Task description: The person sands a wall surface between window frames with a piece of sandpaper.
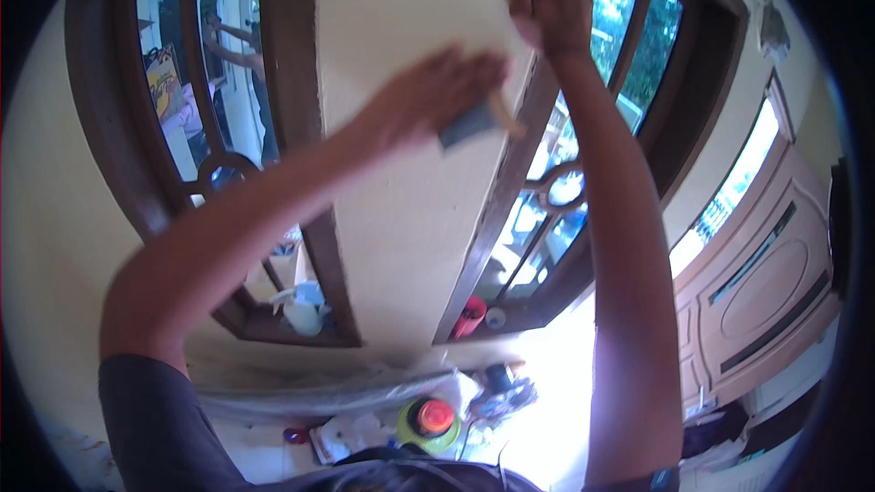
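My left hand point(437, 92) reaches up across a cream wall strip point(389, 239) between two windows. It holds a folded piece of what looks like sandpaper point(468, 126), with a dark grey face and a tan part beside it. The hand is blurred, and its fingertips point right. My right hand point(552, 3) is raised higher, at the wall's right edge beside the brown wooden window frame point(502, 164). Its fingers are extended upward and nothing shows in it. Whether its palm touches the wall or the frame, I cannot tell.
A white spray bottle point(303, 314) stands on the left window ledge; a red container point(470, 316) and a tape roll point(495, 318) rest on the right ledge. Below are plastic sheeting point(328, 396) and a green tub point(405, 432). A panelled door point(765, 280) is at right.
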Tool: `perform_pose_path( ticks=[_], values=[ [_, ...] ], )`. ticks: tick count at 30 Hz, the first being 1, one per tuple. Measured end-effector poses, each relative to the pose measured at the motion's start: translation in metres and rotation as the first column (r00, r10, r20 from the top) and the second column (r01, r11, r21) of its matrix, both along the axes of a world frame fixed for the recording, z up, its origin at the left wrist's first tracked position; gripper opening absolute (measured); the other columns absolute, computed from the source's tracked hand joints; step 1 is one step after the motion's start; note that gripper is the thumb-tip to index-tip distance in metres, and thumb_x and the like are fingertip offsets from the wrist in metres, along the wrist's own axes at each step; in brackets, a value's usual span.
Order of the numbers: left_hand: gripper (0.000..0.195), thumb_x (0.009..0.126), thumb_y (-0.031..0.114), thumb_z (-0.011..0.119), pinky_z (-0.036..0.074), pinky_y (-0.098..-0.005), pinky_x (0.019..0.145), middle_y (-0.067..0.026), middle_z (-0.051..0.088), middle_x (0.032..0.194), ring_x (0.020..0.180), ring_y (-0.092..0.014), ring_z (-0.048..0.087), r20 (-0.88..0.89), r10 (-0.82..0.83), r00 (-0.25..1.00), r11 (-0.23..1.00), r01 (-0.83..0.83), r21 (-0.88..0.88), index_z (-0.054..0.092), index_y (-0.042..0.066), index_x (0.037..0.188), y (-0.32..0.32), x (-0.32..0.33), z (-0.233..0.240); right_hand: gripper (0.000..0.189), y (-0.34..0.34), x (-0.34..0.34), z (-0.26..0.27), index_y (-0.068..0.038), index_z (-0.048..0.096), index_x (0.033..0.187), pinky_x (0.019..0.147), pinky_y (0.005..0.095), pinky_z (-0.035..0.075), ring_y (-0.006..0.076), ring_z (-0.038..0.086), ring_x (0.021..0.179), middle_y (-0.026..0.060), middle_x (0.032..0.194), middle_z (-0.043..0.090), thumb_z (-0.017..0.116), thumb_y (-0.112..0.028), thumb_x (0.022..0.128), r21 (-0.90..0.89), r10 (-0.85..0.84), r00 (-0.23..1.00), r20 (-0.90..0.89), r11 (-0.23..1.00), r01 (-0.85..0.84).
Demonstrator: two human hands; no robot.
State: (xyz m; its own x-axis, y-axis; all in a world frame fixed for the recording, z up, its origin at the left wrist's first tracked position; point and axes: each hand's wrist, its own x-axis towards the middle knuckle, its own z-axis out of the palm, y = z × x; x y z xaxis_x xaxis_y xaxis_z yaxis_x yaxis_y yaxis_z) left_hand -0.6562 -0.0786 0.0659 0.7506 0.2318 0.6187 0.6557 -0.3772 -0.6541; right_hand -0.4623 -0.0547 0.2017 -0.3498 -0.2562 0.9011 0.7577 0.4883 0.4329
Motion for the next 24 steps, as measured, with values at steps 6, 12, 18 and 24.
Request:
perform_pose_path(
  ticks=[6, 12, 18, 24],
  values=[
    [0.083, 0.09, 0.025, 0.073, 0.021, -0.0476, 0.13, 0.0053, 0.033, 0.169, 0.157, -0.02, 0.029, 0.002, -0.087, 0.996, 0.994, 0.087, 0.071, 0.033, 0.025, 0.163, 0.02, -0.029, 0.043, 0.058, -0.002, 0.001, 0.005, -0.004, 0.046, 0.153, 0.124, 0.051, 0.03, 0.0406, 0.041, 0.147, 0.0213, 0.158, 0.044, 0.046, -0.011, 0.096, -0.007, 0.008, 1.0, 0.001, 1.0, -0.008],
    [0.09, 0.085, 0.03, 0.077, 0.022, -0.0504, 0.129, 0.0039, 0.034, 0.169, 0.156, -0.022, 0.031, 0.201, -0.091, 0.975, 0.996, 0.088, 0.025, 0.032, 0.025, 0.164, -0.002, -0.061, -0.01, 0.056, -0.005, 0.002, 0.006, -0.004, 0.049, 0.15, 0.123, 0.0513, 0.03, 0.042, 0.043, 0.145, 0.0214, 0.156, 0.047, 0.048, -0.009, 0.094, -0.02, 0.032, 0.999, -0.01, 0.999, -0.032],
    [0.082, 0.093, 0.018, 0.069, 0.023, -0.0531, 0.128, -0.0084, 0.033, 0.169, 0.154, -0.029, 0.035, 0.297, -0.078, 0.952, 0.976, 0.011, 0.218, 0.029, 0.014, 0.165, -0.013, -0.058, 0.081, 0.057, -0.005, 0.002, 0.004, -0.004, 0.051, 0.149, 0.122, 0.0522, 0.033, 0.0417, 0.044, 0.144, 0.0213, 0.155, 0.048, 0.05, -0.006, 0.092, -0.029, 0.075, 0.997, -0.019, 0.997, -0.076],
    [0.067, 0.097, 0.017, 0.058, 0.027, -0.0482, 0.126, -0.0235, 0.04, 0.162, 0.15, -0.035, 0.039, 0.471, -0.146, 0.87, 0.93, -0.041, 0.364, 0.036, -0.003, 0.157, -0.011, -0.031, 0.108, 0.055, -0.001, -0.001, 0.001, -0.005, 0.053, 0.147, 0.123, 0.0509, 0.033, 0.0407, 0.043, 0.146, 0.0208, 0.155, 0.048, 0.053, -0.007, 0.092, -0.054, 0.053, 0.998, -0.046, 0.997, -0.055]
  ],
)
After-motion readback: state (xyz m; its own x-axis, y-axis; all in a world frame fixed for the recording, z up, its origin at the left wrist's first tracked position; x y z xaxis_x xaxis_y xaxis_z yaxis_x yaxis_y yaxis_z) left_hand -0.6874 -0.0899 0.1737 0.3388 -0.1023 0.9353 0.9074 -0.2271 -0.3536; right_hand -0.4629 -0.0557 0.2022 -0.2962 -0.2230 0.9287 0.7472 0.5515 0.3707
